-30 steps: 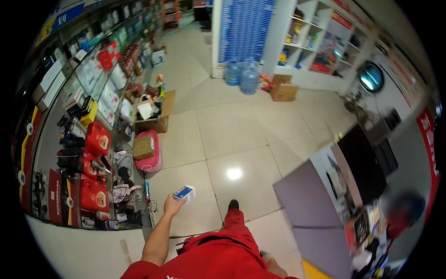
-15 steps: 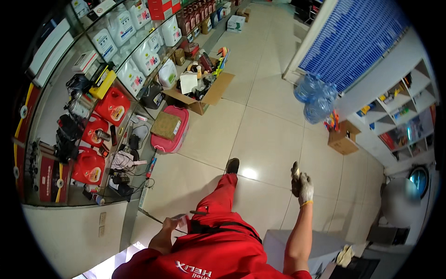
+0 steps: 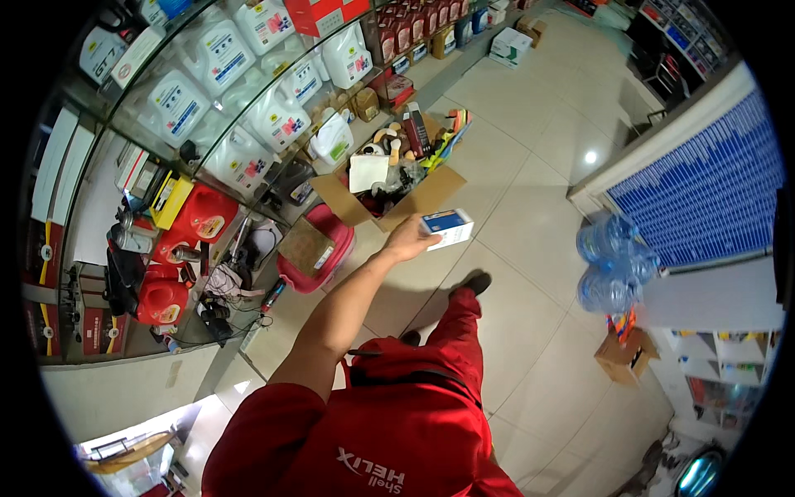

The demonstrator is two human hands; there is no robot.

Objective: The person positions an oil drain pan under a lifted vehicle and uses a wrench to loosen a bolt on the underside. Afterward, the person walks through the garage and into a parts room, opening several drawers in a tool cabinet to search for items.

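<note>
Left hand (image 3: 406,240): grasped the blue-and-white box by its left end, fingers and thumb wrapped about it; reached forward, well out from the body.
Blue-and-white box (image 3: 450,229): projected to the right of the fingers, blue face upward, white side toward the body; appeared raised above the tiled floor (image 3: 538,331).
Right hand: lay out of view; could not be told as clenched, released or holding anything.
Open carton (image 3: 435,197): stood just beyond the hand, crammed with loose articles, flaps splayed; bordered the box closely in the view, with contact impossible to judge.
Pale square item (image 3: 368,172): lay on top of the heap inside the carton.
Pink tub (image 3: 343,261): sat left of the hand, beside the forearm (image 3: 352,298), low on the floor.
Brown package (image 3: 306,247): rested on the tub.
Dark shoe (image 3: 475,283): showed below the box, slightly to its right.
White jugs (image 3: 277,116): lined the glass shelving to the upper left.
Red jugs (image 3: 163,300): stood lower on the left, near tangled cables.
Water bottles (image 3: 609,288): clustered well to the right, before a blue louvred panel (image 3: 704,178).
Small carton (image 3: 623,360): stood near the bottles.
</note>
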